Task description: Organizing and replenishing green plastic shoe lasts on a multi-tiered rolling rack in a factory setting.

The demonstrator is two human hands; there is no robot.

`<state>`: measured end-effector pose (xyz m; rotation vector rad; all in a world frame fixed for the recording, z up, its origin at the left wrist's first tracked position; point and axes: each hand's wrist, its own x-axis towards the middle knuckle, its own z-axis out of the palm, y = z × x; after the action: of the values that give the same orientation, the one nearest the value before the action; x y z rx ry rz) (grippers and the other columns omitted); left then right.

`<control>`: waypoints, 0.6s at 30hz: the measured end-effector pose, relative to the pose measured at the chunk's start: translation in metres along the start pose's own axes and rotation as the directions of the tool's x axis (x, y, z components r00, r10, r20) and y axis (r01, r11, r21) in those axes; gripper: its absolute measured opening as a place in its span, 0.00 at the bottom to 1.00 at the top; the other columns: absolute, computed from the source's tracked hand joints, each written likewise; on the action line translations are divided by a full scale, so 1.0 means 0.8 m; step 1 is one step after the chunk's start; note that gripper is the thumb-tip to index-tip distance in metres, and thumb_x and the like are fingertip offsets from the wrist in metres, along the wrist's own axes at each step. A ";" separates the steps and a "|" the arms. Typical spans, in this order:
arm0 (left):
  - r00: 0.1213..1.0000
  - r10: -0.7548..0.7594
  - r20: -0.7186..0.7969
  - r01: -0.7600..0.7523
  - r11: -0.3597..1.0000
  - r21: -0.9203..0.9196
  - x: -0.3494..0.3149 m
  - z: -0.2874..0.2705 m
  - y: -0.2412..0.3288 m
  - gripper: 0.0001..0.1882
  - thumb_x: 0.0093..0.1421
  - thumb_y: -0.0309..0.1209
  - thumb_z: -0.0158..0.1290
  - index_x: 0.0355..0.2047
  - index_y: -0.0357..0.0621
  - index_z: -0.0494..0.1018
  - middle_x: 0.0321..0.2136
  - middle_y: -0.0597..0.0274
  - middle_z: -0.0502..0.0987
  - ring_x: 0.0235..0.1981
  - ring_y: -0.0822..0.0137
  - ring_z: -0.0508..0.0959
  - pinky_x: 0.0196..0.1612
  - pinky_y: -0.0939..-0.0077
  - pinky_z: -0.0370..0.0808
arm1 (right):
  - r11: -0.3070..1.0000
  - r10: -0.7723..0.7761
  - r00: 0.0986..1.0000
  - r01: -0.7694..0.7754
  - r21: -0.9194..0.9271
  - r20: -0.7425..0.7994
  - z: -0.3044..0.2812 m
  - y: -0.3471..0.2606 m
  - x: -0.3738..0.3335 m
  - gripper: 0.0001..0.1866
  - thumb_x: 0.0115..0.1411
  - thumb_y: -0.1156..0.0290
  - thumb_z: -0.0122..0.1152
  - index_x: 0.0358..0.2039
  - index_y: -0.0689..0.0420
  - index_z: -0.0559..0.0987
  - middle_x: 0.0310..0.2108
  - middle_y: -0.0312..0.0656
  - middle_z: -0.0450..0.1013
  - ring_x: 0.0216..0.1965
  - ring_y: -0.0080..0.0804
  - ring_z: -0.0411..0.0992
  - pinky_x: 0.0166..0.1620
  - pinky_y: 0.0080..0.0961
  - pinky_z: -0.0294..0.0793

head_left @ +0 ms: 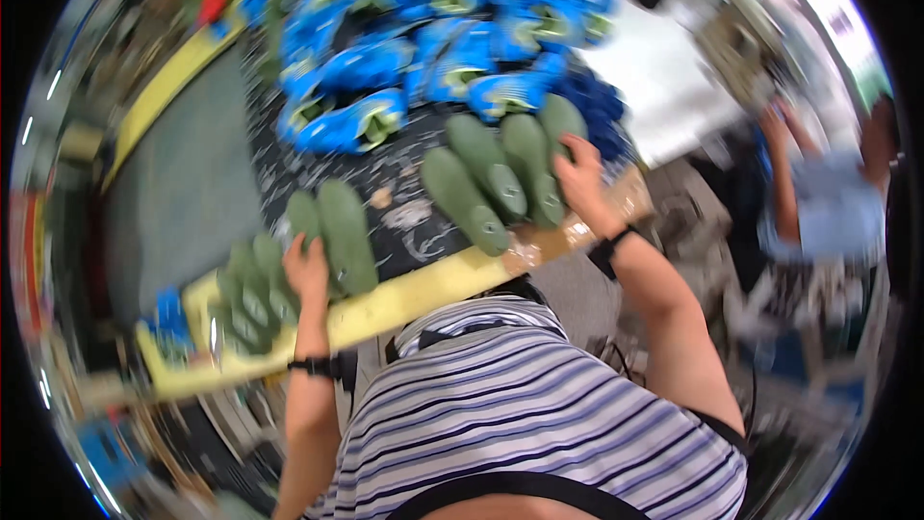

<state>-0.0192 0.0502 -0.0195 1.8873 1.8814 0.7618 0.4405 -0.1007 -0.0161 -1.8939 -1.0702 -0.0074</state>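
Green insoles lie in two groups along the near edge of the table, with small pale marks at their heels. My left hand (306,274) has its thumb and fingers closed on the lower end of a green insole (302,214), beside a larger one (346,236). Further left, several insoles (248,289) overlap in a row. Over at the right group, my right hand (583,181) grips the edge of the outermost insole (562,119). Three more insoles (464,197) fan out to its left. The picture is smeared, so the exact finger contact is unclear.
Blue shoe uppers (371,67) with yellow-green linings are heaped across the far side of the dark, worn table (404,217). A yellow strip (414,300) borders its near edge. Dark blue pieces (592,106) lie at the right, near a white surface (654,82). Another person (823,197) is farther right.
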 end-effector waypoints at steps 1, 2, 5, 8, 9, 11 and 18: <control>0.998 0.024 0.065 -0.016 0.991 -0.131 0.007 -0.005 -0.023 0.22 0.54 0.33 0.56 0.48 0.36 0.71 0.44 0.48 0.74 0.42 0.56 0.75 0.48 0.68 0.69 | 1.000 0.004 1.000 -0.005 -0.020 -0.011 0.010 -0.003 0.001 0.20 0.47 0.65 0.56 0.41 0.59 0.77 0.45 0.48 0.72 0.49 0.47 0.66 0.54 0.38 0.63; 0.989 -0.084 0.122 0.121 0.933 -0.339 0.012 -0.007 -0.042 0.21 0.54 0.28 0.56 0.48 0.31 0.70 0.43 0.49 0.75 0.42 0.59 0.75 0.49 0.70 0.69 | 1.000 0.026 1.000 -0.026 0.008 -0.011 0.018 -0.007 0.004 0.20 0.47 0.64 0.57 0.41 0.59 0.77 0.45 0.49 0.72 0.48 0.48 0.66 0.53 0.39 0.64; 0.988 0.152 -0.012 -0.152 0.976 -0.158 0.032 -0.018 -0.029 0.22 0.55 0.28 0.56 0.50 0.33 0.69 0.44 0.50 0.74 0.44 0.61 0.74 0.48 0.70 0.69 | 0.993 0.091 0.986 -0.101 -0.063 -0.137 0.018 0.003 -0.010 0.21 0.49 0.62 0.57 0.41 0.63 0.75 0.41 0.54 0.72 0.46 0.53 0.66 0.51 0.42 0.65; 0.967 0.251 0.047 -0.226 0.928 -0.297 0.050 -0.037 0.022 0.21 0.58 0.27 0.54 0.51 0.32 0.68 0.46 0.50 0.73 0.46 0.62 0.73 0.49 0.71 0.69 | 0.986 -0.040 0.980 0.006 -0.169 -0.194 -0.015 -0.029 -0.066 0.22 0.48 0.66 0.60 0.43 0.64 0.71 0.44 0.56 0.68 0.47 0.54 0.65 0.52 0.42 0.64; 0.949 0.311 0.050 -0.276 0.897 -0.345 0.052 -0.038 0.042 0.20 0.59 0.26 0.53 0.51 0.31 0.67 0.48 0.49 0.73 0.47 0.62 0.73 0.50 0.71 0.69 | 0.963 -0.159 0.967 0.107 -0.247 -0.200 -0.027 -0.042 -0.085 0.23 0.48 0.68 0.61 0.44 0.64 0.70 0.45 0.56 0.67 0.47 0.54 0.65 0.52 0.42 0.63; 0.928 0.365 0.082 -0.312 0.876 -0.367 0.045 -0.031 0.081 0.19 0.60 0.24 0.51 0.52 0.31 0.67 0.48 0.50 0.73 0.47 0.63 0.73 0.50 0.72 0.69 | 0.938 -0.185 0.980 0.155 -0.310 -0.068 -0.070 -0.062 -0.127 0.25 0.47 0.70 0.61 0.46 0.63 0.68 0.46 0.55 0.66 0.48 0.53 0.64 0.52 0.43 0.62; 0.799 0.542 0.260 -0.316 0.748 -0.584 -0.034 0.005 0.178 0.18 0.59 0.21 0.49 0.51 0.34 0.68 0.45 0.53 0.73 0.44 0.65 0.73 0.46 0.73 0.70 | 0.892 0.260 0.963 -0.211 -0.399 0.071 -0.150 -0.014 -0.277 0.24 0.51 0.68 0.57 0.49 0.61 0.68 0.43 0.53 0.69 0.47 0.52 0.65 0.51 0.42 0.64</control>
<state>0.0974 0.0180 0.0604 1.9395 0.8484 0.8136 0.3435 -0.3332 -0.0308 -2.4054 -0.9616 0.0385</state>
